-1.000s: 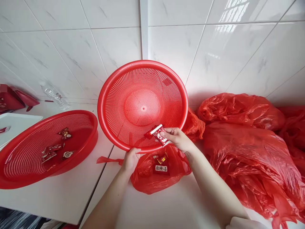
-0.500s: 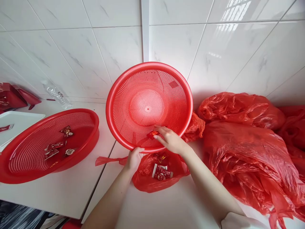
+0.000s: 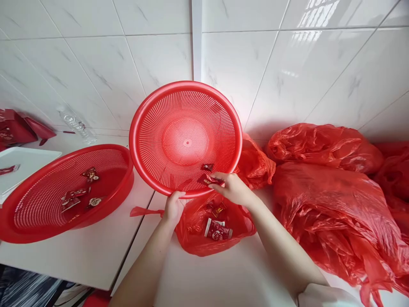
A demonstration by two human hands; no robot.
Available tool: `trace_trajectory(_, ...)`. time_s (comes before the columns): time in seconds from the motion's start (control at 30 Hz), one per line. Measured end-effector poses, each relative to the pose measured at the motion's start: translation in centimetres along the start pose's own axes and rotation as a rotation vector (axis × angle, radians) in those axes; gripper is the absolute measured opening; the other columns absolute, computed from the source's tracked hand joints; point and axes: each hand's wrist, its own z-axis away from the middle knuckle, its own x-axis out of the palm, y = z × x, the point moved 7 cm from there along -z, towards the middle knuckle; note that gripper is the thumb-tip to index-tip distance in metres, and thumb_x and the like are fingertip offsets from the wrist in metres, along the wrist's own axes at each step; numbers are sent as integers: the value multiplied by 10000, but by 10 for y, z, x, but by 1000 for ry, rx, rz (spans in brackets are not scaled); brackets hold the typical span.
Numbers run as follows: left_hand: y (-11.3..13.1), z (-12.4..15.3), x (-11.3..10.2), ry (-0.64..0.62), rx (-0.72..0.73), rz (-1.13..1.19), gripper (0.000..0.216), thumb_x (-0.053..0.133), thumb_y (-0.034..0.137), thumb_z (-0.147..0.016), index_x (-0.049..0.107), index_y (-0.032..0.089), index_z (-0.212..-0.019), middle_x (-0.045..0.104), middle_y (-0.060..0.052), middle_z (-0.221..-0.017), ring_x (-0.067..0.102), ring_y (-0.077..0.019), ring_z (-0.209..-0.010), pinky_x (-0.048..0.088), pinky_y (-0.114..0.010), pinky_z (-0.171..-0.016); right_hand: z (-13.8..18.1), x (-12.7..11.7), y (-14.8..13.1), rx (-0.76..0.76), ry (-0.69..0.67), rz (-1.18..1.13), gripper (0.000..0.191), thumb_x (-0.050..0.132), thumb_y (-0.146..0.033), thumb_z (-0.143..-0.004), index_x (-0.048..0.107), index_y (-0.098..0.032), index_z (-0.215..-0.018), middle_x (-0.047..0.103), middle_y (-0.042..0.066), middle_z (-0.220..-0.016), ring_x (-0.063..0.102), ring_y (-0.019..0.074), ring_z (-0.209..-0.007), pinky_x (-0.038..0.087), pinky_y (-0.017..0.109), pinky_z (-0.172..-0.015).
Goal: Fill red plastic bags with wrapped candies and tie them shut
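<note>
A round red plastic basket is tilted toward me, its near rim gripped by my left hand. Inside the rim, my right hand pinches a small dark red candy packet between thumb and fingers. Another small wrapped candy rests on the basket's lower wall just beyond it. Under the basket's near edge lies an opened red plastic bag with a white-edged red packet and a gold-and-red wrapped candy in it.
A second red basket on the left holds several wrapped candies. Behind it are a white tray and a clear plastic bottle. Filled red plastic bags crowd the right side of the table. A tiled wall stands behind.
The basket has shifted left with my left hand. My right hand now holds the packet nearer the rim, and a second candy shows on the basket wall.
</note>
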Motion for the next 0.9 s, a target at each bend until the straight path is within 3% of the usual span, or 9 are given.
trace_trajectory(0.1,2,0,-1,0,17,-4,235,592,208,-667,704,123,-855,729,-120,-938,639,-344,-1066,501,-501,-919,1,-1,4,89,-17,-165,249,542,-376,-905,659,-157,-920,669,13,-832,612,168,-770,472,276,-707)
trace_trajectory(0.2,3,1,0,-13,9,-14,258,576,225,-676,711,121,-869,729,-132,-962,631,-359,-1081,495,-520,-925,3,-3,3,110,-72,-241,284,515,-397,-920,660,-154,-923,659,15,-826,599,157,-758,472,275,-706)
trace_trajectory(0.4,-3,3,5,-94,-64,8,330,557,259,-697,715,102,-940,721,-161,-1007,621,-369,-1096,475,-549,-939,13,-1,-12,54,-311,-138,321,523,-433,-918,694,-165,-872,684,19,-793,606,146,-700,484,267,-672)
trace_trajectory(0.57,-3,3,4,-53,-28,-25,234,581,226,-669,712,112,-825,730,-135,-920,645,-344,-1043,486,-509,-923,20,9,-14,80,-445,-119,360,463,-448,-950,697,-186,-873,707,16,-797,655,154,-722,511,273,-697)
trace_trajectory(0.63,-6,5,6,-55,-53,-46,212,582,225,-666,709,116,-795,729,-126,-885,656,-333,-1011,496,-490,-900,15,9,-9,71,-340,-39,349,445,-439,-960,692,-193,-925,713,23,-833,661,163,-743,515,288,-713)
trace_trajectory(0.77,-8,8,6,-59,-17,-88,134,584,184,-657,690,156,-735,717,-68,-801,673,-291,-925,511,-438,-846,1,-1,8,39,94,340,291,478,-341,-954,630,-181,-1144,654,116,-1170,606,243,-1066,463,397,-938)
trace_trajectory(0.83,-10,10,6,-72,10,-106,80,587,164,-651,663,171,-677,703,-45,-756,672,-275,-889,513,-418,-825,-3,5,21,70,165,520,328,512,-301,-935,587,-181,-1231,566,152,-1320,537,288,-1181,409,460,-1004)
trace_trajectory(0.9,-12,10,6,-91,11,-119,62,585,160,-651,644,174,-634,687,-37,-717,670,-268,-853,513,-410,-805,-6,14,35,112,127,623,302,513,-271,-931,606,-183,-1204,596,162,-1264,550,298,-1147,408,474,-988)
